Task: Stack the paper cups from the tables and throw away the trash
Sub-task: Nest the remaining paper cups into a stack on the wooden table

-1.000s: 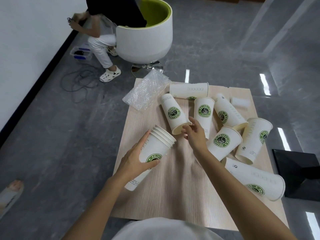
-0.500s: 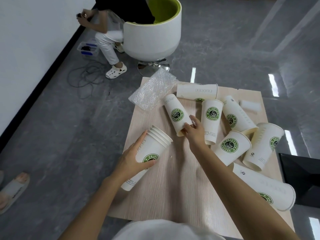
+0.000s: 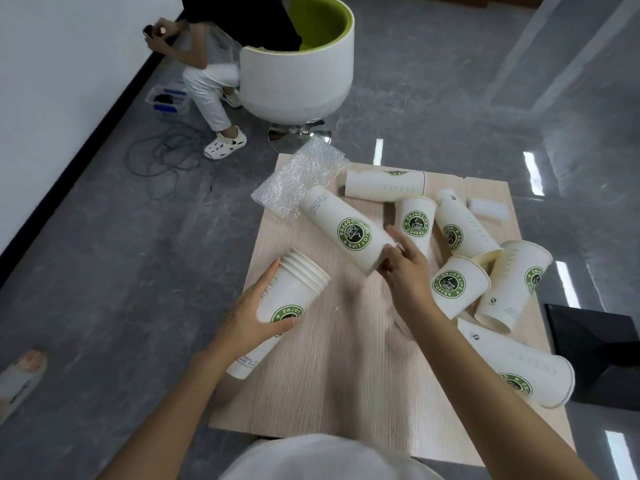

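Two ways to slip from here. Could miss the mouth of the stack of nested cups (image 3: 294, 299): grips the single cup (image 3: 346, 230) only at its open rim, base pointing away toward the bubble wrap (image 3: 301, 178), so probably must swing it round before nesting. Might crush that rim, or jam the cup in crooked, if pushed at an angle. Could also brush the forearm against the loose cups (image 3: 457, 289) just beside it, toppling the upright ones or rolling one off the table (image 3: 346, 393).

Left hand (image 3: 252, 323): wraps round the stack near its middle, thumb on the near side, fingers curled along the far side. Holds it tilted, mouth up and toward the right, base low over the left part of the table; cannot tell whether touching the wood.

Right hand (image 3: 405, 271): pinches the lip of the single cup, fingers curled at the rim. Seems to carry it clear of the tabletop, near the stack's mouth but apart from it.
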`<state>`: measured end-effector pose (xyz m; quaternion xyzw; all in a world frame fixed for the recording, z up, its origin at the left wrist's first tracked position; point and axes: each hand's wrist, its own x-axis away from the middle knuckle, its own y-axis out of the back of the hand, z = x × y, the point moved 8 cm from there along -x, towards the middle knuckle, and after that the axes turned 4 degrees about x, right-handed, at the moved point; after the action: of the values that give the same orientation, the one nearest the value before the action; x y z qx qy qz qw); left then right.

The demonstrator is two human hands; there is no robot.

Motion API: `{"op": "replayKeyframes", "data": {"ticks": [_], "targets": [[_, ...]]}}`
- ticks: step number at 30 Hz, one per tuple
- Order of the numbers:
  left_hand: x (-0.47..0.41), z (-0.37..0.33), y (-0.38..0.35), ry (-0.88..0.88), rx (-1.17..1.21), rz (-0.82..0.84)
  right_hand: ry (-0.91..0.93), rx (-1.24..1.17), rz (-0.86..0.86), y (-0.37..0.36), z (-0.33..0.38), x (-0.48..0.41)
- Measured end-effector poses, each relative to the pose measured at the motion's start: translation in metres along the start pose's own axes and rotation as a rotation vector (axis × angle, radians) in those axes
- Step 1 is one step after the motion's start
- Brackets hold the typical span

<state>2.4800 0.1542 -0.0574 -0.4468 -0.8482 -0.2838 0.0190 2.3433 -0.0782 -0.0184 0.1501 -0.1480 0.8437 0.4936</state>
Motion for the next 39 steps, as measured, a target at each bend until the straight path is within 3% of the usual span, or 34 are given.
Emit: {"op": "replayKeyframes", "data": {"ticks": [7,17,30,39], "targets": [[0.008,-0.009,-0.005,-0.022,0.018,0.033,0.222,0.190,-0.109,0.050,0.035,0.010],[0.017,-0.025,-0.018,-0.077,-0.086,0.119,0.441,0.494,-0.048,0.054,0.054,0.017],[0.028,-0.046,-0.033,-0.150,-0.226,0.189,0.417,0.559,0.172,0.015,0.028,0.044],[0.029,-0.048,-0.041,-0.138,-0.178,0.199,0.372,0.511,0.285,0.007,0.014,0.061]]}}
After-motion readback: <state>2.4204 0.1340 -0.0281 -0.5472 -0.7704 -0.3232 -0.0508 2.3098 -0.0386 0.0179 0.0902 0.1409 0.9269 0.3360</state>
